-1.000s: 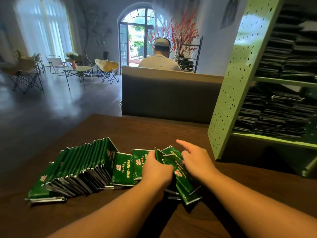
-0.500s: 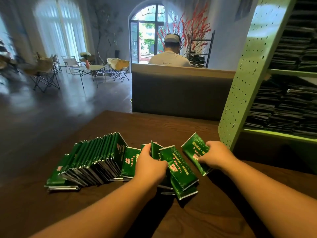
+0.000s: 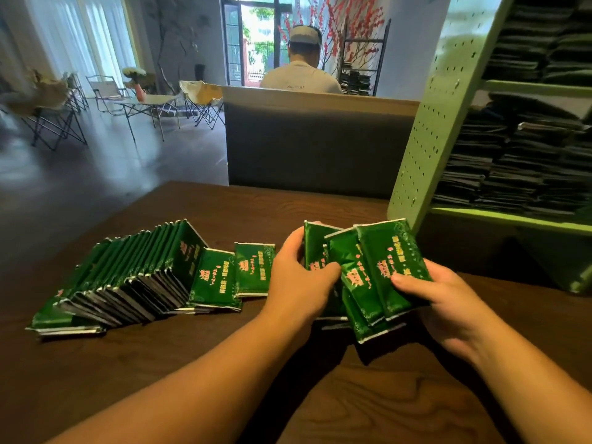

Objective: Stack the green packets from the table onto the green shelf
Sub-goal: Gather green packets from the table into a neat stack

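Both hands hold a bunch of green packets (image 3: pixel 381 270) in the middle of the frame. The left hand (image 3: pixel 298 280) grips one side and the right hand (image 3: pixel 448 302) pinches the other. The green shelf (image 3: pixel 429 139) stands at the upper right.

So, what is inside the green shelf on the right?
The green shelf holds dark stacks of flat packets on at least two levels, lying one on another. They look like the packets on the table, but their print is too dark to read. The perforated side panel hides whatever sits behind it.

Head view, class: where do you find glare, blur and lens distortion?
Head view: glare whitens the green shelf's pegboard side; shelved stacks and left chairs smear; wide-angle bends that panel; packets in the hands stay sharp.
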`<state>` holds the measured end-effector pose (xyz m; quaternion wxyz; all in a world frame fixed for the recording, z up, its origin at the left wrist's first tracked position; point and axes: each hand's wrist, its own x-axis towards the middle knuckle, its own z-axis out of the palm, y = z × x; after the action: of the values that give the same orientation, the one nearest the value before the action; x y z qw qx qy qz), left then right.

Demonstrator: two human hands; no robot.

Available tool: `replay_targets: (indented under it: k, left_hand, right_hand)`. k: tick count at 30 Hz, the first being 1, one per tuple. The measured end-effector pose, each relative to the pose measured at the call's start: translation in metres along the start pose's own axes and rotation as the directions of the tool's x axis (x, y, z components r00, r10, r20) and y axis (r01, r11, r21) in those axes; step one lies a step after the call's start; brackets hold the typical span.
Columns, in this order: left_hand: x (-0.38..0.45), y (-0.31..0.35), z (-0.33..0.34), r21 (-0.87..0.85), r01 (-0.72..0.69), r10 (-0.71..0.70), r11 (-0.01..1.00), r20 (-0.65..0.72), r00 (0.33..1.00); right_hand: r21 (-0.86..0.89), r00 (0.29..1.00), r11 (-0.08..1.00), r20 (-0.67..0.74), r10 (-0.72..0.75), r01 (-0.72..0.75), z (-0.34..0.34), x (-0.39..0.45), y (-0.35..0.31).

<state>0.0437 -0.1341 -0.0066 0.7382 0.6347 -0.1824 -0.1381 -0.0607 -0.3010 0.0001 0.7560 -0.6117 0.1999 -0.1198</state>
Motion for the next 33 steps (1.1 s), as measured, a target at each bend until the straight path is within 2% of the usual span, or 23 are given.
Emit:
replay_targets:
  k: [5, 8, 11, 14, 22, 28, 33]
  left_hand:
    - [0.004, -0.005, 0.023, -0.052, 0.005, -0.001, 0.999, 0.083, 0.997]
    - [0.004, -0.007, 0.03, -0.179, 0.108, -0.085, 0.978, 0.129, 0.988]
    - [0.001, -0.015, 0.031, -0.287, 0.191, -0.158, 0.939, 0.134, 0.978]
    - [-0.005, -0.023, 0.032, -0.294, 0.218, -0.184, 0.931, 0.137, 0.973]
    - [-0.013, -0.021, 0.029, -0.384, 0.136, -0.064, 0.913, 0.193, 0.979]
    - [-0.013, -0.024, 0.029, -0.365, 0.061, 0.0, 0.929, 0.164, 0.986]
    - [-0.011, -0.028, 0.026, -0.339, 0.076, -0.019, 0.938, 0.168, 0.986]
  right_hand:
    - [0.058, 0.997, 0.998, 0.083, -0.001, -0.004, -0.012, 0.003, 0.012]
    - [0.12, 0.995, 0.992, 0.095, 0.019, -0.03, -0.017, 0.002, 0.02]
    - [0.209, 0.998, 0.978, 0.068, -0.006, -0.008, -0.022, 0.0, 0.025]
    - [0.149, 0.998, 0.987, -0.007, -0.058, 0.058, -0.024, -0.003, 0.028]
    - [-0.132, 0.974, 0.97, -0.078, -0.214, 0.203, -0.027, -0.007, 0.025]
    - [-0.061, 0.965, 0.968, -0.088, -0.247, 0.242, -0.02, -0.011, 0.028]
    - [0.065, 0.97, 0.971, -0.096, -0.225, 0.232, -0.013, -0.012, 0.031]
